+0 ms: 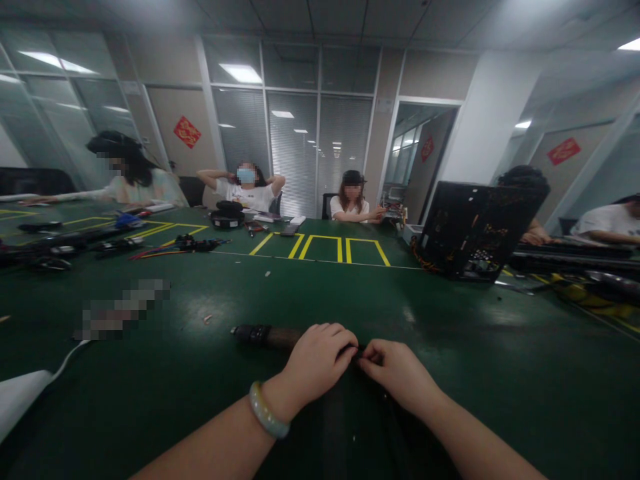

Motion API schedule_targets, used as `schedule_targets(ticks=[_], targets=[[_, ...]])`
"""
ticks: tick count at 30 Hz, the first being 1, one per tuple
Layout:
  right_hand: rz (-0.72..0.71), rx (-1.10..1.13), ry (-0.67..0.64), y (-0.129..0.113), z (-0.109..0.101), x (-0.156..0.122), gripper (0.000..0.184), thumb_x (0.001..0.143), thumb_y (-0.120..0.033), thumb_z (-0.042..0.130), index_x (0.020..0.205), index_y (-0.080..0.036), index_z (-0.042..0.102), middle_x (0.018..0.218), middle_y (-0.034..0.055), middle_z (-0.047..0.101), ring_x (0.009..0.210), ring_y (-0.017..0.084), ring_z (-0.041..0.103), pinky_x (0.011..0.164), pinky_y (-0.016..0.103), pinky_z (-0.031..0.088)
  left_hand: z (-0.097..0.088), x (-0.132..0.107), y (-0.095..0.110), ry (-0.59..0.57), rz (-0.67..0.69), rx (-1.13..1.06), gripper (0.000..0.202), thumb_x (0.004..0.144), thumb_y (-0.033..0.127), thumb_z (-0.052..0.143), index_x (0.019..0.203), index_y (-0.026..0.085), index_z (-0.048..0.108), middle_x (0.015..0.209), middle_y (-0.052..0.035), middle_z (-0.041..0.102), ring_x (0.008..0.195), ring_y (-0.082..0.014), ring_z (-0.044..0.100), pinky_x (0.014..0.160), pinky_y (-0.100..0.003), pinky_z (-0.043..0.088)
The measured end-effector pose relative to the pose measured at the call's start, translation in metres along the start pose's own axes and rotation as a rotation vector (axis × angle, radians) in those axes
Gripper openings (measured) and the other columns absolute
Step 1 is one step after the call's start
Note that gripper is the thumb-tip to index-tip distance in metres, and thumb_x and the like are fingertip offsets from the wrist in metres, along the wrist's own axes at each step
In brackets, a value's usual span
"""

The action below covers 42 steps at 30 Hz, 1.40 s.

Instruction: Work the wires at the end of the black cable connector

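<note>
An electric screwdriver [280,338] lies on the green table, its metal tip and black collar facing left. My left hand [320,357] is curled over its rear part and hides that end. Close beside it, my right hand [393,367] has thumb and fingers pinched together on what looks like the thin dark cord at the tool's tail. A dark line like a cord runs down toward me below the right hand, though it is hard to make out. A pale bangle is on my left wrist.
A black computer case [480,230] stands at the back right, with cables [590,293] beyond it. Dark tools and wires [185,245] lie at the back left. A blurred-out item [125,310] with a white cable is at left. Several people sit around the table [320,293].
</note>
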State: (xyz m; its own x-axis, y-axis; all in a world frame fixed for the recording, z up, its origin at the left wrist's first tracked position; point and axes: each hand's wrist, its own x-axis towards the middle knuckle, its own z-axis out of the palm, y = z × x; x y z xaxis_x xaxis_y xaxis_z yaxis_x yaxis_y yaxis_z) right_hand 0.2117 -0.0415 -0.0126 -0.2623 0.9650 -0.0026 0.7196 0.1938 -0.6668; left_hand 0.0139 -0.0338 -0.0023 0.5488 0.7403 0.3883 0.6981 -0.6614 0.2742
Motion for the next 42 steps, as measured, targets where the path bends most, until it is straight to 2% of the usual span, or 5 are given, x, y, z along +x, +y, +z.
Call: schedule_targets(ticks=[14,21,31,38,42], targets=[[-0.001,0.016,-0.009,0.0017,-0.0004,-0.0005,0.014,0.085,-0.032,0.061,0.083,-0.022,0.07,0.076,-0.0008,0.07,0.066,0.015,0.063,0.056,0.022,0.038,0.0005,0.0004,0.0001,0.011,0.005,-0.023,0.014,0.095,0.028,0.05,0.096,0.023,0.063,0.096,-0.0006,0.063,0.09,-0.0181,0.057,0.081,-0.032,0.042],[-0.004,0.021,0.006,0.0005,-0.0011,-0.0003,0.012,0.084,-0.03,0.062,0.082,-0.022,0.07,0.075,-0.0015,0.07,0.066,0.015,0.063,0.056,0.022,0.038,0.0014,-0.0012,0.0015,0.031,-0.006,-0.023,0.01,0.086,0.024,0.059,0.095,0.022,0.062,0.096,-0.0018,0.063,0.089,-0.0194,0.057,0.081,-0.033,0.042],[-0.013,-0.002,0.058,0.0003,-0.0022,-0.0011,0.013,0.085,-0.03,0.061,0.08,-0.022,0.07,0.074,-0.0007,0.07,0.066,0.015,0.063,0.056,0.022,0.038,0.0046,0.0009,-0.0059,-0.02,0.029,-0.036,0.01,0.09,0.03,0.06,0.094,0.026,0.067,0.101,0.0001,0.063,0.095,-0.0187,0.058,0.084,-0.034,0.042],[-0.014,-0.035,0.062,-0.004,-0.0055,-0.0017,0.011,0.084,-0.03,0.063,0.079,-0.024,0.07,0.074,-0.0023,0.07,0.065,0.015,0.062,0.054,0.022,0.036,0.001,0.0004,-0.0011,-0.006,0.035,-0.027,0.015,0.089,0.022,0.058,0.102,0.026,0.064,0.103,0.0008,0.064,0.096,-0.0183,0.058,0.085,-0.034,0.042],[-0.013,-0.005,0.039,-0.0016,-0.0045,-0.0006,0.01,0.084,-0.03,0.063,0.081,-0.023,0.07,0.075,-0.0021,0.07,0.066,0.015,0.062,0.055,0.022,0.036,0.0,0.0006,-0.0003,-0.005,0.002,-0.032,0.008,0.088,0.022,0.06,0.096,0.024,0.062,0.098,0.002,0.064,0.092,-0.018,0.058,0.082,-0.033,0.041]])
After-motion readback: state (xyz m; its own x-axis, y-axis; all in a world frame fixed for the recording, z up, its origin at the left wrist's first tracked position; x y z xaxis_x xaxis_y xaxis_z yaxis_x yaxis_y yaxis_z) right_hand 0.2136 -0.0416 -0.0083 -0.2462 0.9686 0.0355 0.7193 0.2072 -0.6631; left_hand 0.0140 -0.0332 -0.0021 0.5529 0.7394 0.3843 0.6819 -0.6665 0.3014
